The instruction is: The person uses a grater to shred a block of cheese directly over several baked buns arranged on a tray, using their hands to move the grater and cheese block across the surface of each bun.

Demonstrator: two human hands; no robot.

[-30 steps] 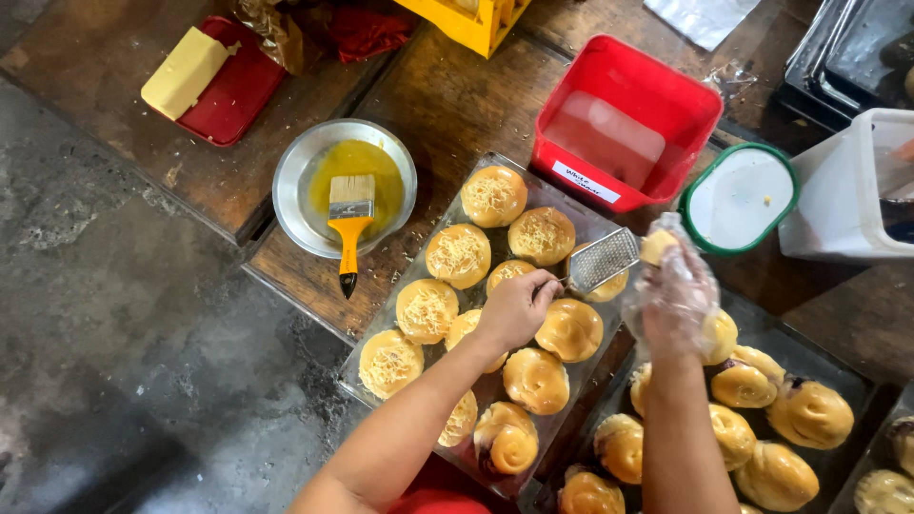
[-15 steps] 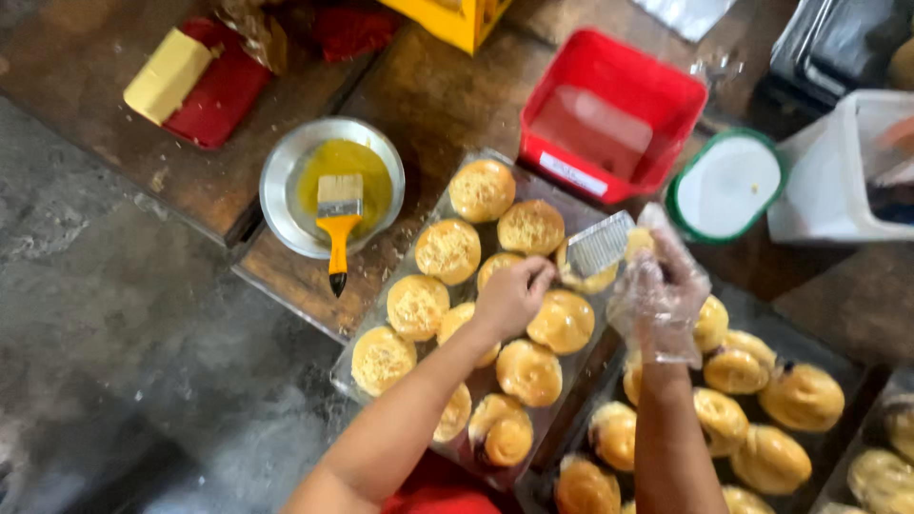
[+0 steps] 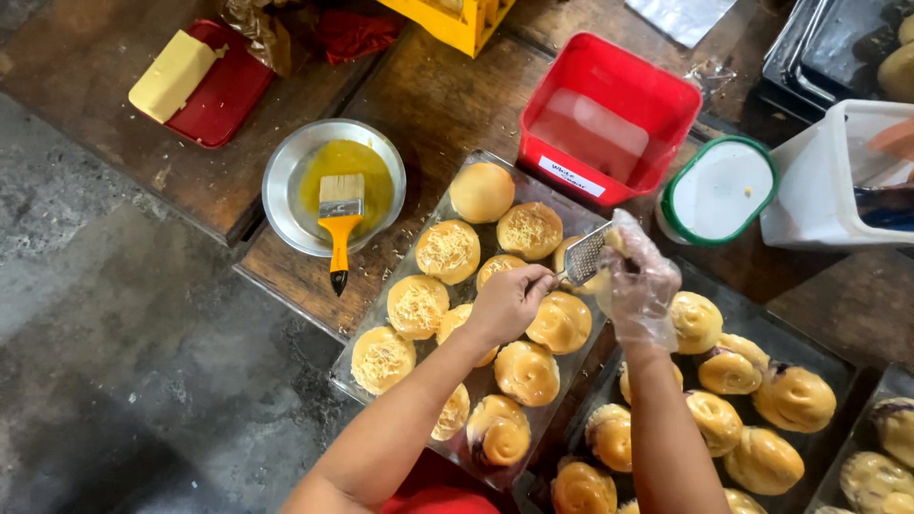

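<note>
Left hand [image 3: 509, 303] is fisted around the handle of a small metal grater [image 3: 587, 253]; the blade runs up and to the right from the fist, long axis on a diagonal, and ends against the right hand [image 3: 636, 281]. The right hand wears a clear plastic glove, fingers curled and pinching a pale yellow block [image 3: 600, 276], probably cheese, flat against the far end of the blade; most of the block is hidden by the glove. Both hands meet over the right edge of the near tray [image 3: 367, 360], directly above the bun [image 3: 562, 322] that sits just below the grater. That bun looks bare and glossy, as does the one at the tray's top corner [image 3: 482, 191], while the buns to the left already carry grated shreds [image 3: 447, 249]. So the grater is between the hands, left nearer the handle, right nearer the tip. A second tray [image 3: 817, 350] of unshredded buns lies to the right, under the gloved forearm. Up and left on the wooden surface [image 3: 438, 105]: a steel bowl [image 3: 284, 181] of yellow liquid with a brush [image 3: 339, 224] across it. Red tub [image 3: 609, 116] beyond the tray.
</note>
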